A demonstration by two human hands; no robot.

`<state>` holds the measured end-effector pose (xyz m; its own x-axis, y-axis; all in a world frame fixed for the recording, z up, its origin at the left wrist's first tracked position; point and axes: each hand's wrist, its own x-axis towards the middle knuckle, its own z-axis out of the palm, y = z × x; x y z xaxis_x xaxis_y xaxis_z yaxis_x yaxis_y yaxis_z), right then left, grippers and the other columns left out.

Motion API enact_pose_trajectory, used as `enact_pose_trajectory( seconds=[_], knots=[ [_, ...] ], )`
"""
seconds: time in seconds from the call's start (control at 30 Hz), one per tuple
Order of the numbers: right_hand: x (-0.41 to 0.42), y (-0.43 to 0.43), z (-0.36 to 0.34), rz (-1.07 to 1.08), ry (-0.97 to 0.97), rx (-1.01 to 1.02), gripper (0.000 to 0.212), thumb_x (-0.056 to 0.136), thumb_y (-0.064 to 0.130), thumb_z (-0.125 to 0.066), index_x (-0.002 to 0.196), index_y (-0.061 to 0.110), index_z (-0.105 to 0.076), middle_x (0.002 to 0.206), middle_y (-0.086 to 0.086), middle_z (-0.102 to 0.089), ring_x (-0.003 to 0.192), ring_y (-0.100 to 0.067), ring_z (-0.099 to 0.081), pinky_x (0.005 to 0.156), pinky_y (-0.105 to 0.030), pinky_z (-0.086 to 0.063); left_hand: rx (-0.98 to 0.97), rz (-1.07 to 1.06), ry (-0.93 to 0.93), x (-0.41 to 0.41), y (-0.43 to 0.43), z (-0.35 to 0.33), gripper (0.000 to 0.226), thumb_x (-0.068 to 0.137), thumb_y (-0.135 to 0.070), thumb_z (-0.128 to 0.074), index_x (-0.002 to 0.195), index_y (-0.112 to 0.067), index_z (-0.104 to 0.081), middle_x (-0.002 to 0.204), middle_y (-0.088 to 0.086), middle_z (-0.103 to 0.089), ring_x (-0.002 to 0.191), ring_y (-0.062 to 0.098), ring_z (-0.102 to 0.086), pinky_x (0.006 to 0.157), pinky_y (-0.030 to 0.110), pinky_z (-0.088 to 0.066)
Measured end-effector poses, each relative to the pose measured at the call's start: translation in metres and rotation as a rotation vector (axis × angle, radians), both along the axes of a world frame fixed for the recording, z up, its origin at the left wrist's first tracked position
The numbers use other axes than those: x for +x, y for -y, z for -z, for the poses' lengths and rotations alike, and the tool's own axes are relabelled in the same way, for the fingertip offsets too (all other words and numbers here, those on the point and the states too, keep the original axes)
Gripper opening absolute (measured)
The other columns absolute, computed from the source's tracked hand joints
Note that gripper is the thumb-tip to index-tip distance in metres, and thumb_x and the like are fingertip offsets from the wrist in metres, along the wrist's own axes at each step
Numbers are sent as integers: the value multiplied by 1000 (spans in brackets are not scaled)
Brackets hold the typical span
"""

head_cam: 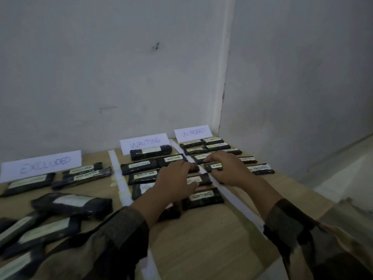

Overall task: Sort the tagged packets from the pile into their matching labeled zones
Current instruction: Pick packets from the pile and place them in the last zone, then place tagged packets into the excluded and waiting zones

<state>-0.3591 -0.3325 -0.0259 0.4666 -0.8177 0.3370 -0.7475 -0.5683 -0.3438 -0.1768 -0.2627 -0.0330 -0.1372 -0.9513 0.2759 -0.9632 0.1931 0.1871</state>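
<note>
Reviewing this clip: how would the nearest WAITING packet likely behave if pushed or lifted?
The nearest WAITING packet lies flat and block-shaped, so it would probably slide rather than roll. Its straight edges suggest it is fairly stiff. The dark wrap shows a slight sheen, so it may slip between fingers.
</note>
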Motion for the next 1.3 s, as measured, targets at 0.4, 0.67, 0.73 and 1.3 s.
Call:
enact_pose_trajectory(
  seconds=[0.4, 0.67, 0.73, 1.3],
  knots=[
    [131, -87, -3, -293, -72, -41, 47, 84, 27, -61, 129, 26, -52, 126, 3, -55, 117, -16, -48, 94, -29, -36, 8, -212, 78, 127, -88, -7, 59, 85, -47, -56, 137, -25, -41, 136, 0, -48, 124, 20, -46, 99, 39, -41],
    [198, -137, -1, -433, -158, -62, 51, 87, 36, -61, 135, 28, -46, 138, 4, -47, 126, -16, -42, 102, -33, -34, 43, -351, 55, 197, -159, -9, 62, 86, -47, -57, 141, -26, -37, 145, 0, -41, 133, 20, -38, 104, 37, -38],
    [211, -148, -1, -464, -170, -70, 53, 86, 38, -61, 136, 30, -45, 139, 5, -45, 127, -16, -41, 103, -34, -35, 46, -360, 44, 212, -177, -11, 61, 86, -45, -59, 140, -25, -38, 144, -1, -42, 132, 20, -39, 103, 35, -38],
    [247, -240, 10, -798, -329, 173, 57, 74, 73, -55, 118, 35, -58, 118, 15, -56, 111, -5, -49, 111, -38, -25, 74, -272, -240, 270, -291, 8, 38, 81, -40, -68, 117, -29, -61, 119, -10, -56, 108, 4, -54, 93, 21, -43]
  ],
)
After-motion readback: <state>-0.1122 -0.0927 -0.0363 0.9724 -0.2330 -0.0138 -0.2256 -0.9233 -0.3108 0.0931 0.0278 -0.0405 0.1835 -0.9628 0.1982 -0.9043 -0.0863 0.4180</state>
